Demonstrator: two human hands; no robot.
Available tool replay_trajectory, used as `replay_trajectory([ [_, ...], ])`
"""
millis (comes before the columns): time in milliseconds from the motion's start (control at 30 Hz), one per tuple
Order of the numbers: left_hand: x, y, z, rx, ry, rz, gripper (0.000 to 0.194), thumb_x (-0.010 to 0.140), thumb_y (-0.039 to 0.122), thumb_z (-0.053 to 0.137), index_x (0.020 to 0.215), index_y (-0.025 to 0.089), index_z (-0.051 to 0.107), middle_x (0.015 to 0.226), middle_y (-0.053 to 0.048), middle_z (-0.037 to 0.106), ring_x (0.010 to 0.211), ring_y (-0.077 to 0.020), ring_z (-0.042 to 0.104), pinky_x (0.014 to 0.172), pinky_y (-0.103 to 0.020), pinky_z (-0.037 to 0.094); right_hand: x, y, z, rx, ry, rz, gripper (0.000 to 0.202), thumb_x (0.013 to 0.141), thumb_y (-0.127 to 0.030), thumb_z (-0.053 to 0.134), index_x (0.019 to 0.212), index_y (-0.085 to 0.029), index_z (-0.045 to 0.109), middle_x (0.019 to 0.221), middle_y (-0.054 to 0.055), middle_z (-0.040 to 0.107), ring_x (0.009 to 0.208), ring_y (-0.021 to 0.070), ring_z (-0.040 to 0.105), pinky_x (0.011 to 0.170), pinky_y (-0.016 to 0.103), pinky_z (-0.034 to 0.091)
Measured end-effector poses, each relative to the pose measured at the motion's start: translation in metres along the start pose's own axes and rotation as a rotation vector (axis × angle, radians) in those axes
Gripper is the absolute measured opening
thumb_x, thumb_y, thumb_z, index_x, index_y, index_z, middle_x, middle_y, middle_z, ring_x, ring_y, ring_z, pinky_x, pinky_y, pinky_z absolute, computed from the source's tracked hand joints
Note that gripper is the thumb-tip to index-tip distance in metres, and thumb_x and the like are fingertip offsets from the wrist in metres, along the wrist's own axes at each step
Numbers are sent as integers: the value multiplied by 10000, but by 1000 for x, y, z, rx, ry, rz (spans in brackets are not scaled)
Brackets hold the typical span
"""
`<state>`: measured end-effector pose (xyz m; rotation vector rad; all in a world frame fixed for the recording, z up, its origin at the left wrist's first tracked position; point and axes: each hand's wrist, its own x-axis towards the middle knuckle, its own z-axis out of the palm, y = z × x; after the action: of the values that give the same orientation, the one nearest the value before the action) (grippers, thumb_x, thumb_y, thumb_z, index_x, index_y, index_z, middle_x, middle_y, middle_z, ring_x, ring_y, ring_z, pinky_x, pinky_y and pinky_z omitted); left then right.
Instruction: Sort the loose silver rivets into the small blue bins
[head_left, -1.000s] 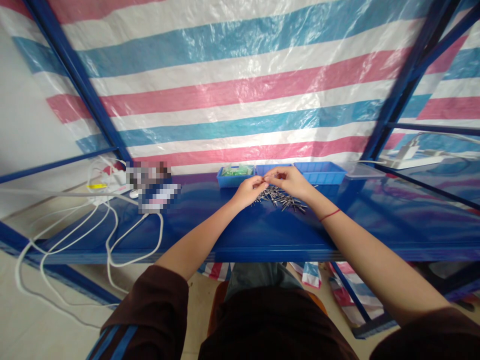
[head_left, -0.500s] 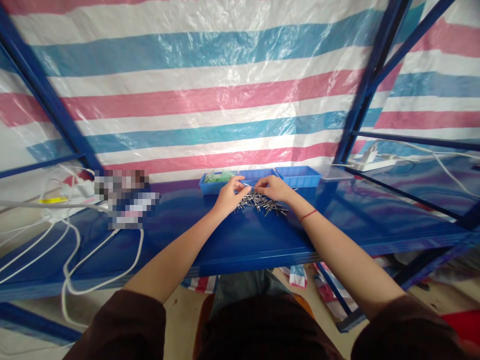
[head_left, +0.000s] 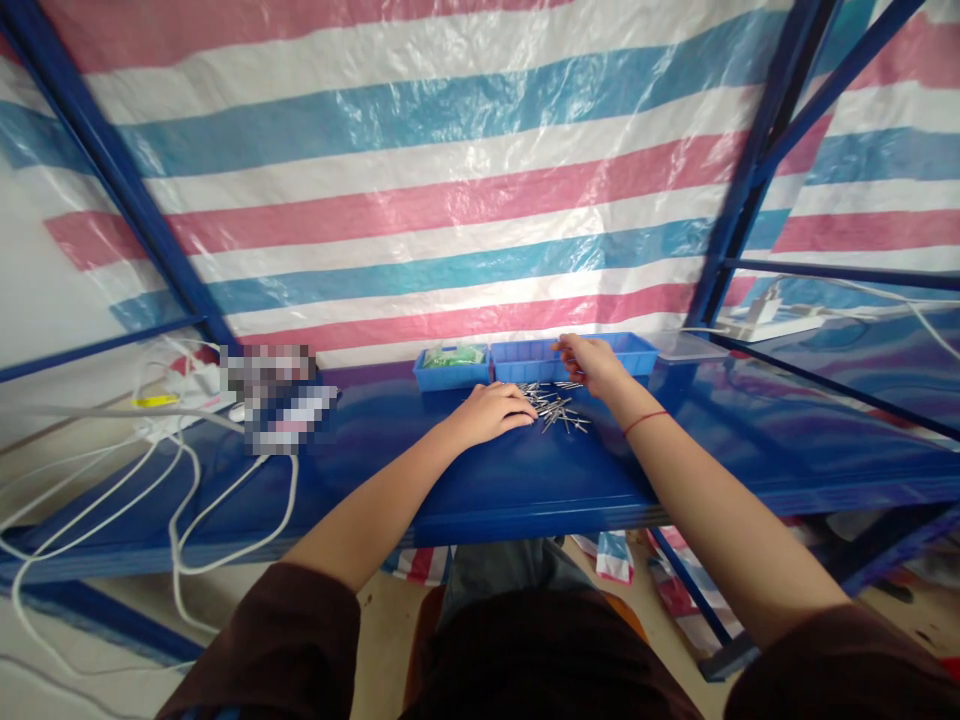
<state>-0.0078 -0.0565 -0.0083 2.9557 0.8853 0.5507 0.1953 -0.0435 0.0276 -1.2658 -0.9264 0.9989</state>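
Note:
Thin silvery metal pins (head_left: 559, 412) lie in a loose pile on the blue tabletop. My left hand (head_left: 495, 412) rests at the pile's left side, fingers stretched over the nearest pins. Further back, my right hand (head_left: 592, 363) is raised at the front of the blue trays, with its fingers curled together. Whatever is between those fingers is too small to make out. Behind the pile stand a middle blue tray (head_left: 517, 362) and a right blue tray (head_left: 637, 352), the latter partly hidden by my right hand.
A small blue tray (head_left: 454, 376) with a green-filled plastic bag stands left of the others. To the right is a clear plastic lid or box (head_left: 694, 346). White cables (head_left: 180, 500) and a power strip (head_left: 169, 420) lie at left. Blue metal posts (head_left: 742, 210) frame the bench.
My hands, close together over the pile before, are now apart. The right hand has moved back and right to the trays; the left has come down onto the pins. The view has shifted slightly.

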Motion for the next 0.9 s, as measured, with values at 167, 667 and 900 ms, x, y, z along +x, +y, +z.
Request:
replay_trajectory([
  [167,3,0,2,75,19,67,224,891,369,473,935,271,670,1014,-5,616,984,-153,552,838,-283,369,-10,0,12,-209,-126,-124,164,776,-253,522,698,-136,606,571,0,479,424,60,335,371,209,223],
  [667,5,1,-9,-198,534,-102,165,925,233,362,984,192,511,919,-32,620,885,-132,603,837,-253,451,-22,8,19,-530,-777,-324,229,758,-348,581,858,-149,634,681,21,588,605,105,529,487,199,383],
  [900,6,-1,-5,-409,586,-208,177,931,295,349,1023,188,456,882,-43,620,736,-119,626,761,-272,484,-20,9,20,-376,-692,-355,202,756,-364,616,768,-164,642,563,-14,548,503,76,465,450,190,332],
])
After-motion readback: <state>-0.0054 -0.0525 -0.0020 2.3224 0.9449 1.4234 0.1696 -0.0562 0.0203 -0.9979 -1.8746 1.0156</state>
